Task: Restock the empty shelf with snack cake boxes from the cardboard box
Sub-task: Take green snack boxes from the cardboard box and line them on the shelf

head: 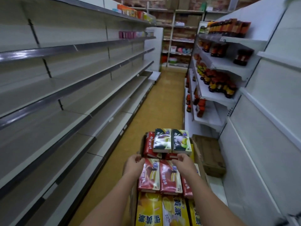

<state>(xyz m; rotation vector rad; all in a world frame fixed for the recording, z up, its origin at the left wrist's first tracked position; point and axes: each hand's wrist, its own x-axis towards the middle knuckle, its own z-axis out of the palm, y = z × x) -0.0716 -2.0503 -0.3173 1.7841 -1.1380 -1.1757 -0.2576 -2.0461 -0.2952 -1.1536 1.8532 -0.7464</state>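
Observation:
An open cardboard box [199,158] sits low in the aisle, packed with snack cake boxes. Two green boxes [171,141] lie on top at its far end, red boxes [160,175] in the middle and yellow boxes [149,209] nearest me. My left hand [134,163] curls its fingers round the far left corner of the left red box. My right hand [184,162] curls over the far edge of the red box beside it. The empty shelves [73,118] run along the left side of the aisle.
Shelving on the right holds dark bottles [218,82] with red and yellow labels. A brown crate [210,154] lies on the floor by the right shelving. The yellow floor [162,98] leads to stocked racks at the back.

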